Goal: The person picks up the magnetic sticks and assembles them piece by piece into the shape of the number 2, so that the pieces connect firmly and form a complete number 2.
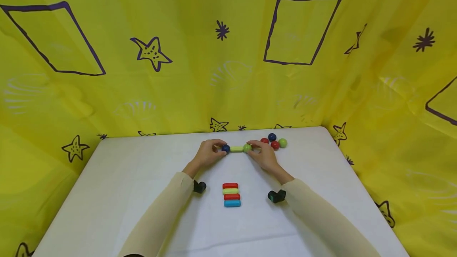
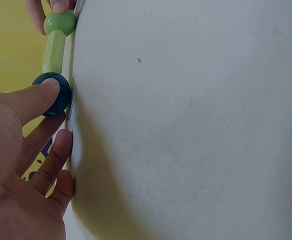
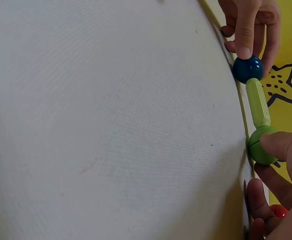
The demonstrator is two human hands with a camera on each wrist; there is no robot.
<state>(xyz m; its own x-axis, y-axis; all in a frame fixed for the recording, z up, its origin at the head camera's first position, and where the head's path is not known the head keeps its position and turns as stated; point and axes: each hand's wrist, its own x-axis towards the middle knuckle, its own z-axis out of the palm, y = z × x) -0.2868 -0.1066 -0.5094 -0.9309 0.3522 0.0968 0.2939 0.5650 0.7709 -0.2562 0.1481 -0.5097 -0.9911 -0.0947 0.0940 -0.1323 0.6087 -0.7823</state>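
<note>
A patterned yellow curtain (image 1: 185, 98) rises at 12 o'clock beyond a white worktop (image 1: 118, 193). Two cream sleeves (image 1: 164, 211) extend from 7 and 5 o'clock. The left hand (image 1: 208, 152), at 9 o'clock of a light green rod (image 1: 236, 149), pinches a dark blue ball (image 1: 226, 148) between thumb and finger; the right hand (image 1: 263, 154), at 3 o'clock, likewise pinches a green ball (image 1: 247, 148). Each ball touches one end of the rod. Toward 6 o'clock, four loose rods (image 1: 232, 197) lie side by side: red, light green, red, blue. Just off the right hand, at 1 o'clock, cluster four loose balls (image 1: 275, 145), two of them red.
</note>
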